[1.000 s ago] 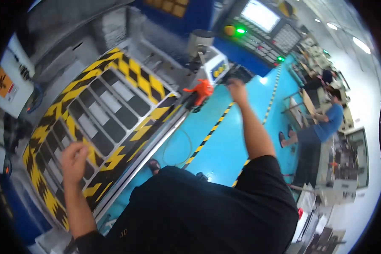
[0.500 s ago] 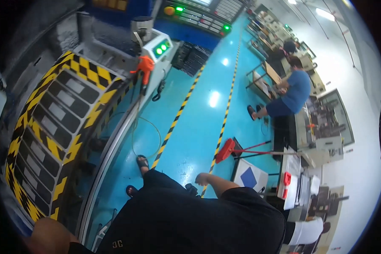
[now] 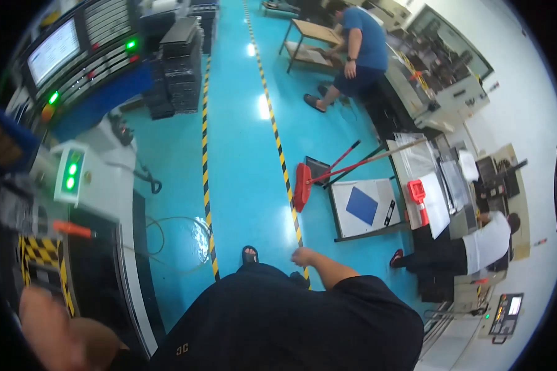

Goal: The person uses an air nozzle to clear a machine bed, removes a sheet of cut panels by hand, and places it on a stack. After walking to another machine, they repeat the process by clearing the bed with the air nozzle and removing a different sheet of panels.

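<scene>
My left hand (image 3: 46, 321) is at the lower left, smeared by motion, so its fingers cannot be read. Nearest to it are a yellow-and-black checkered machine surface (image 3: 42, 252) and an orange air gun (image 3: 73, 229), which the hand does not touch. My right hand (image 3: 302, 256) hangs in front of my body over the blue floor, its fingers curled in, with nothing seen in it. One sandalled foot (image 3: 250, 255) shows past my dark shirt.
At left stand a control box (image 3: 72, 172) with green lights, a machine panel (image 3: 83, 52) and stacked black trays (image 3: 181, 65). Striped lines (image 3: 207, 185) mark the blue floor. To the right are a red broom (image 3: 302, 187), a low table (image 3: 346, 230) and two people (image 3: 366, 40) at benches.
The view has swung left and moved forward along the aisle. The checkered surface now sits low at the left edge. My left hand has shifted up and is blurred; my right hand stays curled.
</scene>
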### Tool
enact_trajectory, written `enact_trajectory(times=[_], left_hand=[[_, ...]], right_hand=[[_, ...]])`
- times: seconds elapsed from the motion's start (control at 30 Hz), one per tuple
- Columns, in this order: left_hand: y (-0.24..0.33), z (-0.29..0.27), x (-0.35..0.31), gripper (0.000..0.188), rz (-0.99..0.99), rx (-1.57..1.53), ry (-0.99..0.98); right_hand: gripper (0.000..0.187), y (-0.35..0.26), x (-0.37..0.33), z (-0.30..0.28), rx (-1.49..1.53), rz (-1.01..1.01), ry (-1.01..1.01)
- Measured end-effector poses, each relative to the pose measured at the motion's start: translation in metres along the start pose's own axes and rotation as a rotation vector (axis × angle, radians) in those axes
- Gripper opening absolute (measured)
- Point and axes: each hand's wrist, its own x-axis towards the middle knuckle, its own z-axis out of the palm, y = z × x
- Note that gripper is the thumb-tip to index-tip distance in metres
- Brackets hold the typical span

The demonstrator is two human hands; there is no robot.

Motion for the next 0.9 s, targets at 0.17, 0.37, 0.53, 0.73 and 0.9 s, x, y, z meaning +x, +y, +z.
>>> enact_trajectory(times=[0.17, 0.37, 0.53, 0.73, 0.9], left_hand=[[-0.222, 0.207, -0.067, 0.027, -1.303, -0.002, -0.363], [-0.325, 0.368, -0.323, 0.078, -1.664, -0.441, -1.202], [-0.417, 0.397, -0.322, 0.066, -1.847, -0.952, -0.735], [-0.743, 0.453, -0.253, 0.043, -1.929, -0.306, -1.61], [-0.981, 0.59, -0.09, 0.014, -1.542, -0.368, -0.475]], right_hand=[[0.031, 0.068, -0.01, -0.09, 0.416, 0.531, 0.051], [0.031, 0.031, 0.071, -0.174, 0.634, 0.528, 0.185], [0.034, 0.005, 0.165, -0.25, 0.309, 0.291, 0.163], [0.032, -0.049, 0.231, -0.405, 0.671, 0.575, 0.277], [0.032, -0.064, 0.327, -0.509, 0.825, 0.56, 0.434]])
